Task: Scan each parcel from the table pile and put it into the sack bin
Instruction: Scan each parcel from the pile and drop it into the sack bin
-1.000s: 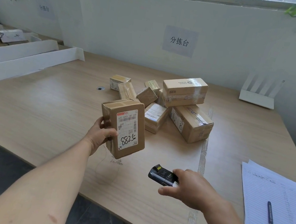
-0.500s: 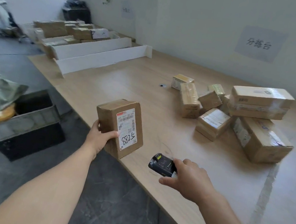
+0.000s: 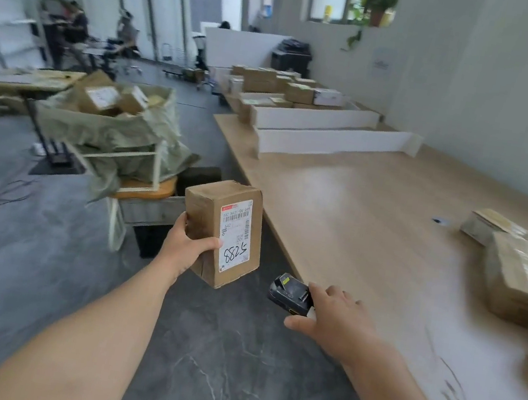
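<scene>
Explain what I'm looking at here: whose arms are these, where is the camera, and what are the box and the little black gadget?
There is no machine here: a person works with bare hands, and the camera sits on their head, looking forward and down. The left hand holds a brown parcel, its fingers wrapped around one edge; the white label bears a barcode and handwritten digits. The right hand holds a black handheld scanner. To the right is a wooden table with more parcels at its far right. To the left stands a green sack on a frame, already holding boxes, which looks like the place where the parcel goes.
</scene>
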Demonstrator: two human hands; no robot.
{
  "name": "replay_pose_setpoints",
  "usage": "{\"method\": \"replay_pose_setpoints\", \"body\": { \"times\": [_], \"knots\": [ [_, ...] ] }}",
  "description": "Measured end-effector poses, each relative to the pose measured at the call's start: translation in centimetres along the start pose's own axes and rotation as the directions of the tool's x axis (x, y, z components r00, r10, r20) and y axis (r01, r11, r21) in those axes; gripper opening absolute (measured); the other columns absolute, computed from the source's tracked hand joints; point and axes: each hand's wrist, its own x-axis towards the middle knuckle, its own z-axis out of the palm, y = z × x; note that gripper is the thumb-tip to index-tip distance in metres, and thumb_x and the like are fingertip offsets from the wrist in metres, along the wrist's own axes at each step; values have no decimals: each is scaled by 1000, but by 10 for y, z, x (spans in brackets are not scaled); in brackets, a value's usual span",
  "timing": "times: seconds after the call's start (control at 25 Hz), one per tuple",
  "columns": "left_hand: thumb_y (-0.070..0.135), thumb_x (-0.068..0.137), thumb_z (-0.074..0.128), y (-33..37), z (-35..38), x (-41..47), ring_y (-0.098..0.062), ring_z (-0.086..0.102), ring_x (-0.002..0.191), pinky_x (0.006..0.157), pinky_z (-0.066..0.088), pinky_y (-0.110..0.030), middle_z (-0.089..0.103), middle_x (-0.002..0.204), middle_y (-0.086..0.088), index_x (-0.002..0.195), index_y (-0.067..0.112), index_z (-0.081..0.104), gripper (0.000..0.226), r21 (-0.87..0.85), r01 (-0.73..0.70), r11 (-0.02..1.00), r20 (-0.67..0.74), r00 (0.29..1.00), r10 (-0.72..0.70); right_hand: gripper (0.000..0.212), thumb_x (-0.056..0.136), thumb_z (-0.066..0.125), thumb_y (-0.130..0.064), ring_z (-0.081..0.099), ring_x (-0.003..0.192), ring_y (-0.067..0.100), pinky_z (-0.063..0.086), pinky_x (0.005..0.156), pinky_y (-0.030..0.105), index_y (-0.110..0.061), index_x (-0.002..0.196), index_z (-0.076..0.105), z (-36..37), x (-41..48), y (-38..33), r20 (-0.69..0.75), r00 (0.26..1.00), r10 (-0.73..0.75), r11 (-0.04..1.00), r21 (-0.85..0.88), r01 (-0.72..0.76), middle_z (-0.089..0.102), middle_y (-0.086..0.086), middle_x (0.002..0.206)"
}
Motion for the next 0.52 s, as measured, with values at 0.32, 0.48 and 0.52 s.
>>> {"method": "replay_pose_setpoints", "body": {
  "times": [0.32, 0.48, 0.52],
  "knots": [
    [42, 49, 82, -28, -119, 35, -18, 57, 116, 102, 46, -47, 60, 127, 4, 130, 29, 46, 89, -38, 81, 996, -245, 965, -88, 79, 87, 47, -70, 42, 128, 26, 32, 106, 42, -21, 146, 30, -7, 90, -108, 54, 971, -234, 971, -28, 236, 46, 6, 137],
    [23, 71, 83, -41, -157, 54, -20, 54, 120, 101, 44, -39, 57, 131, 1, 136, 23, 43, 77, -58, 88, 994, -362, 926, -103, 79, 87, 47, -70, 42, 129, 26, 32, 106, 42, -21, 147, 31, -6, 135, -147, 86, 942, -324, 943, -43, 329, 47, 6, 138],
    [21, 74, 82, -44, -166, 62, -20, 54, 121, 101, 44, -38, 57, 132, 1, 137, 23, 42, 75, -53, 93, 994, -393, 914, -106, 80, 87, 46, -70, 41, 130, 26, 31, 107, 43, -21, 148, 29, -6, 148, -157, 91, 934, -346, 935, -44, 351, 46, 6, 139]
  ]
}}
